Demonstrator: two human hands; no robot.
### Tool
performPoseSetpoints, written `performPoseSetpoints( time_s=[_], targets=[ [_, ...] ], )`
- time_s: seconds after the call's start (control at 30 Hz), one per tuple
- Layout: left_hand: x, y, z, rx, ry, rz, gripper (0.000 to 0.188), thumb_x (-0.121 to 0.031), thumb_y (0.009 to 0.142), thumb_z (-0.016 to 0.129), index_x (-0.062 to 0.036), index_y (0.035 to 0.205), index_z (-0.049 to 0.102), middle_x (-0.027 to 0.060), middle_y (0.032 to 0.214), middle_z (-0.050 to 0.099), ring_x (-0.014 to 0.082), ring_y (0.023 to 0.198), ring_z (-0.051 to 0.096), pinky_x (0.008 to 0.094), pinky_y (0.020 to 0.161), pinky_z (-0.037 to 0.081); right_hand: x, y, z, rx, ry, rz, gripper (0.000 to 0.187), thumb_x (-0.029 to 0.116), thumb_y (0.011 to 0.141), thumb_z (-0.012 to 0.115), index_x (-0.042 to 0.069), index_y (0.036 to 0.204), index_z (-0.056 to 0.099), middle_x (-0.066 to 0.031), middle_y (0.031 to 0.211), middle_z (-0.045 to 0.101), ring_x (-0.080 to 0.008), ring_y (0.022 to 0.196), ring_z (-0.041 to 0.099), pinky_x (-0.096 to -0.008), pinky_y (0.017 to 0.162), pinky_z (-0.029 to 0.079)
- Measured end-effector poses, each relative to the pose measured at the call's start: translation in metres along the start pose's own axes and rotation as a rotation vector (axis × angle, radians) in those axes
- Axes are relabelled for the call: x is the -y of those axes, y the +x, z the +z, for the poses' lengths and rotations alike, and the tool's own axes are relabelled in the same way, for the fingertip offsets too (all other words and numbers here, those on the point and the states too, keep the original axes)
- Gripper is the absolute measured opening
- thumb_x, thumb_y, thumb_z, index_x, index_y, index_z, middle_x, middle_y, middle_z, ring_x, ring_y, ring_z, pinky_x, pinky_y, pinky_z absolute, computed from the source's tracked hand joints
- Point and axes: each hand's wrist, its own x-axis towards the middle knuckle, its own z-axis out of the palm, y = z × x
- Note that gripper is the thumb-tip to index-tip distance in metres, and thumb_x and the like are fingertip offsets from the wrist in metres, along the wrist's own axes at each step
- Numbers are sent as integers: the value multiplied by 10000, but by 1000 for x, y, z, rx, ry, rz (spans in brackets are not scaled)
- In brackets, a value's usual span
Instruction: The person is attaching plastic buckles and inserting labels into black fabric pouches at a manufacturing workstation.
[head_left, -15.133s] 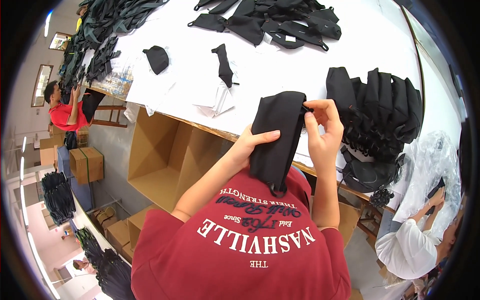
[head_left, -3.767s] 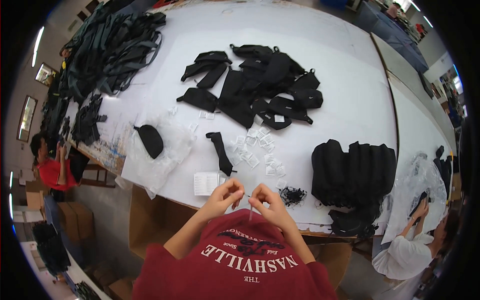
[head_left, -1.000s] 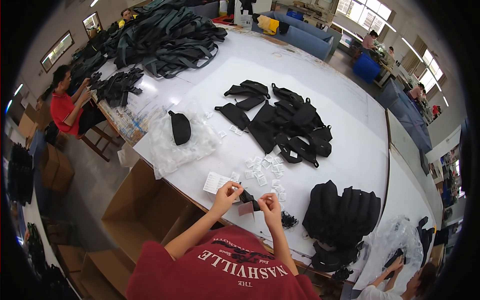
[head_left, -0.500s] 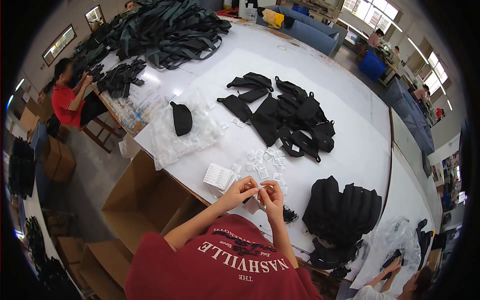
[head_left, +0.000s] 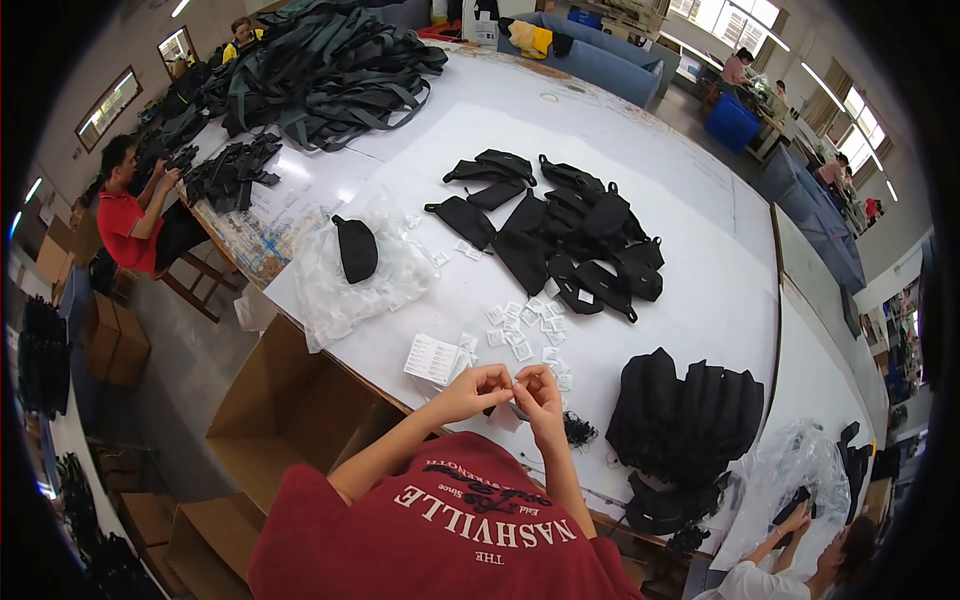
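My left hand and my right hand meet at the table's near edge, fingertips pinched together. What they pinch is too small to make out; a pale scrap and a narrow dark piece show just below the fingers. Close to my left hand lies a stack of white printed cards. Small white square packets are scattered beyond my hands. A clump of black cords sits beside my right hand. Farther off is a loose heap of black fabric pouches with small end loops.
A plastic bag of white packets has one black pouch on top. Packed black pouches stand to the right. Dark straps pile up at the far left. Open cardboard boxes stand below the left edge. Co-workers sit left and lower right.
My hands stay together in almost the same place, the fingers shifting slightly. The view has tilted a little. A person behind the strap pile shows more now.
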Motion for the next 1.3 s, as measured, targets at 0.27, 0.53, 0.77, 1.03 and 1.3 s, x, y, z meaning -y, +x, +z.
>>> performPoseSetpoints(
  time_s=[0.27, 0.53, 0.77, 1.03, 1.3],
  targets=[
    [8, -10, 8, -170, -34, 13, 122, -153, 883, 631, -66, 926, 558, -76, 632, 444, 13, 578, 392, 190, 527, 304, 9, 7, -10, 194, 73, 133, 154, 103, 891, 596, 87, 991, 480, 49, 768, 515, -16, 666, 423, -169, 582, 312],
    [17, -8, 7, -164, -165, 17, 184, -128, 868, 654, -69, 1006, 547, -79, 603, 415, 13, 551, 365, 190, 519, 286, 5, 5, -10, 228, 135, 158, 147, 124, 897, 596, 97, 962, 466, 54, 742, 498, -16, 620, 381, -170, 548, 276],
    [6, -12, 20, -266, -145, 92, 277, -89, 870, 637, -85, 1137, 561, -84, 588, 397, 11, 534, 337, 192, 493, 271, 7, 7, -11, 273, 204, 228, 161, 124, 895, 600, 107, 949, 450, 50, 710, 471, -33, 607, 401, -179, 518, 283],
    [4, -15, 23, -306, -118, 81, 175, -115, 859, 658, -38, 1015, 680, -18, 731, 640, 20, 644, 525, 177, 582, 402, 8, 8, -13, 189, 236, 287, 270, 126, 886, 619, 115, 1045, 400, 9, 726, 528, -67, 633, 476, -174, 551, 337],
    [10, -18, 28, -54, 161, -17, 131, -124, 853, 649, -33, 939, 686, 14, 794, 671, 62, 713, 576, 213, 638, 446, -42, 49, -51, 174, -398, 260, 293, 315, 954, 510, 50, 1078, 509, -91, 816, 627, -139, 753, 572, -279, 680, 446]
  ],
)
